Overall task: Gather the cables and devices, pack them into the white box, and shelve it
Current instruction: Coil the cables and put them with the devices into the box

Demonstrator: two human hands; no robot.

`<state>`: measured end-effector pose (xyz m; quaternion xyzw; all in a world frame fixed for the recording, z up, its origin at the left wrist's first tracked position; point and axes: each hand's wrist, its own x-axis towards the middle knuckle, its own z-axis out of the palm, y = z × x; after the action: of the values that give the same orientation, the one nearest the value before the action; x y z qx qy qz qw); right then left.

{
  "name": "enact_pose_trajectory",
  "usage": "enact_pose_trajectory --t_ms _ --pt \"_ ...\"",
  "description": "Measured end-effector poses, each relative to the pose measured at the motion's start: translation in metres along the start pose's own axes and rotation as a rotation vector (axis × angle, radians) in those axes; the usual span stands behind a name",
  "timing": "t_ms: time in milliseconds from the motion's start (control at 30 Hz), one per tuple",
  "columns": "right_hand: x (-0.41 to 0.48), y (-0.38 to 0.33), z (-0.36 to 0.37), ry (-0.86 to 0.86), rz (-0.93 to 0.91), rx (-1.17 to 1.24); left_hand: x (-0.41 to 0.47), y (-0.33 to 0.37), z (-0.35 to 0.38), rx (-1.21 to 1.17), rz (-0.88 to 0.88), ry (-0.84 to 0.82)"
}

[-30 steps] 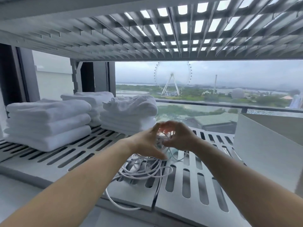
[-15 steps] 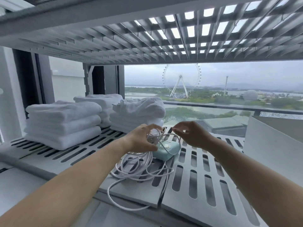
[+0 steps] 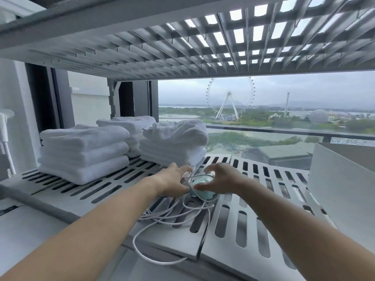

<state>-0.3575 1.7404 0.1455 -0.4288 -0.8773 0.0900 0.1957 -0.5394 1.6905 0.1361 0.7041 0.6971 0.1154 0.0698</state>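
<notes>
Both hands over mint-green device [image 3: 203,192] on slotted shelf [image 3: 253,224], beside folded towels [image 3: 85,153]. Left hand [image 3: 172,183] grips white cable [image 3: 172,216] loops. Right hand [image 3: 221,181] spread wide, thumb on device. White box [image 3: 341,187] at right. No readable labels.

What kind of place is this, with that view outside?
Probably a high-rise hotel or apartment storage nook: slotted grey shelving holds stacks of folded white towels, set against a big window looking down on a Ferris wheel and amusement park.
</notes>
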Motion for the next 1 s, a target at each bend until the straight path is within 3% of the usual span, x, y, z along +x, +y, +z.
enact_pose_trajectory --t_ms 200,400,700,900,1000 --pt "-0.008 0.006 0.0 -0.074 0.01 0.086 -0.005 0.002 -0.004 0.052 -0.03 -0.119" --pt "-0.008 0.005 0.0 -0.054 0.031 0.142 -0.01 0.007 0.003 -0.05 0.01 -0.039" --pt "-0.021 0.038 -0.035 -0.382 0.014 0.22 -0.023 0.016 -0.001 -0.077 0.062 -0.028" --pt "-0.033 0.043 -0.04 -0.373 0.004 0.334 -0.018 0.009 -0.006 -0.254 0.033 -0.108" --pt "-0.033 0.038 -0.037 -0.271 0.042 0.451 -0.016 0.011 -0.004 -0.254 -0.003 -0.088"
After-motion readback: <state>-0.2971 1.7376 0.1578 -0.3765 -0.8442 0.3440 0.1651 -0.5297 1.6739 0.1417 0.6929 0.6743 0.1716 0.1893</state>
